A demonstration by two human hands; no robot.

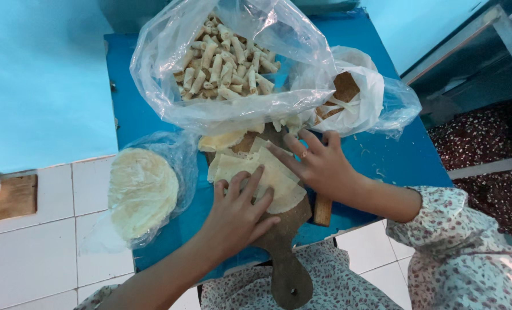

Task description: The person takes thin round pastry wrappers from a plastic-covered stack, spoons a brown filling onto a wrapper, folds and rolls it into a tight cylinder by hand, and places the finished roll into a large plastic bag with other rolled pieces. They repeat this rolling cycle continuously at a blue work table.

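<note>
1. Wooden board [287, 252] comes closest, its long handle pointing back at the person, and it lies on a blue table [382, 155].
2. Thin pale dough sheets [279, 178] lie in the middle of the board, cut into flat pieces that overlap.
3. Left hand [236, 215] lies flat on the near sheets with its fingers spread open, gripping nothing.
4. Right hand [322, 163] presses on the far side of the sheets, fingers out straight and open, fingertips on the dough.
5. To do this well, I think both hands should press softly and stay flat, so the thin dough does not tear or slide off the board.
6. Left of the board, a round stack of flat dough [143, 192] sits inside a thin clear bag.
7. At the far end of the table, a big clear plastic bag [233, 63] stands open, full of small pale rolls [224, 63].
8. Right of that bag, a smaller white plastic bag [353, 97] holds something brown and flat; I cannot tell what it is.
9. No labels or signs show on any bag.
</note>
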